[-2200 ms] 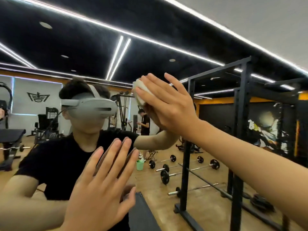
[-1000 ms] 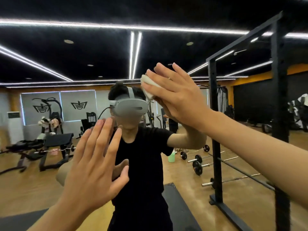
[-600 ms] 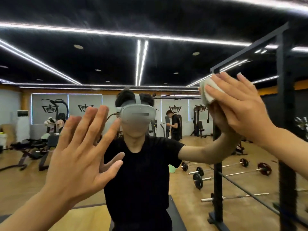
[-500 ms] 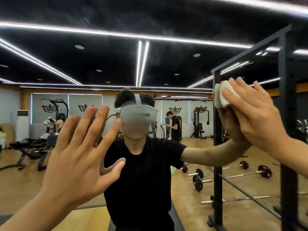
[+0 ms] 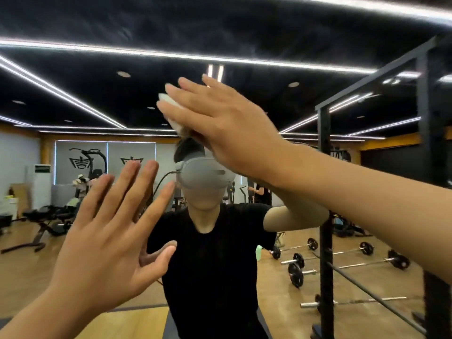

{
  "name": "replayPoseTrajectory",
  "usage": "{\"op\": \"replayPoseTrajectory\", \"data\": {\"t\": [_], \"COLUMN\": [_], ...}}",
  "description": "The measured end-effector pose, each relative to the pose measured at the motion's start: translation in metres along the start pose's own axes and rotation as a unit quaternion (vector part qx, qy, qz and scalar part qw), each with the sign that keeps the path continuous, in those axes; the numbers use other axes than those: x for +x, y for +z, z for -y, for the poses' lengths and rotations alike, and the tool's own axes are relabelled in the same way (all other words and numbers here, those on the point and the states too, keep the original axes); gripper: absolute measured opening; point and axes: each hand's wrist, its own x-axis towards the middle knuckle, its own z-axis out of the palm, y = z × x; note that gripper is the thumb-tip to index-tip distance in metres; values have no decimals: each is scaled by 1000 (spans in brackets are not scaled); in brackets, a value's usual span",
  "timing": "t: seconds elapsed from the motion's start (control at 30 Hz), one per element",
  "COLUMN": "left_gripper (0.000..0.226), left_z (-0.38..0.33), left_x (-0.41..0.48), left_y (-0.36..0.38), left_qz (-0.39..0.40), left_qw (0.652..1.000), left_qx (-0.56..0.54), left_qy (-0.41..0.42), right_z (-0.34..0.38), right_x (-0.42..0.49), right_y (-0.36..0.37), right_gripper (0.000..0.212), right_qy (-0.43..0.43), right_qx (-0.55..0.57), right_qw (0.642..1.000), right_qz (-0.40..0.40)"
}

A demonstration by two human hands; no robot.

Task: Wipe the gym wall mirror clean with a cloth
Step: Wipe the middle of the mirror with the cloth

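Fingers (image 5: 195,99) on the right hand (image 5: 225,128) are pretty much straight and laid flat over the white cloth (image 5: 165,102), so it's a press, not a squeeze. Only the cloth's edge pokes out past the fingertips, and the thumb is hidden, so I can't tell if it's hooked underneath. From the head view, the only one there is, the cloth sits high on the mirror (image 5: 97,77), just above the reflected headset. I'd guess the flat palm is there to spread pressure across the glass. The left hand (image 5: 110,231) holds nothing, fingers (image 5: 137,189) spread wide, and it looks planted against the mirror lower down, with its reflection meeting it at the thumb. That's probably a brace for the high reach. The squat rack (image 5: 326,192) stands off to the right.
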Motion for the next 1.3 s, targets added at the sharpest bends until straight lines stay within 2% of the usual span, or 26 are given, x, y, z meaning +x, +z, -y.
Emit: {"op": "replayPoseTrajectory", "data": {"t": [0.07,0.2,0.27,0.37,0.5,0.63,0.8,0.9,1.07,1.17,1.23,1.3], "left_gripper": [87,87,88,88,88,84,82,82,83,83,83,82], "left_z": [0,-3,-4,-6,-5,-2,0,-2,-5,-6,-7,-7], "left_x": [1,0,0,-1,-1,-2,-1,-2,-3,-3,-3,-3], "left_y": [0,2,2,2,2,1,1,1,2,2,1,1], "left_qz": [-3,-7,-7,-5,-1,-1,-10,-8,-7,-7,-4,-5], "left_qw": [1000,1000,1000,1000,1000,1000,1000,1000,999,999,999,999], "left_qx": [-1,-1,1,6,5,-5,-14,-11,-14,-22,-22,-25], "left_qy": [1,-9,-16,-19,-20,-19,-15,-23,-32,-37,-36,-33], "right_z": [-28,-76,-78,-56,2,46,22,1,-21,-4,20,48], "right_x": [-34,-118,-145,-146,-86,-25,-64,-127,-200,-184,-153,-117], "right_y": [-21,-73,-90,-85,-41,-4,-23,-50,-83,-71,-54,-37], "right_gripper": [50,47,48,44,41,57,47,33,35,35,38,39], "right_qy": [1,85,120,145,114,33,42,84,155,256,345,375], "right_qx": [-12,-59,-67,-53,21,58,28,-20,-79,-19,54,75], "right_qw": [1000,991,986,985,992,997,998,996,982,967,934,919], "right_qz": [29,80,96,80,39,33,32,24,70,2,-80,-100]}}
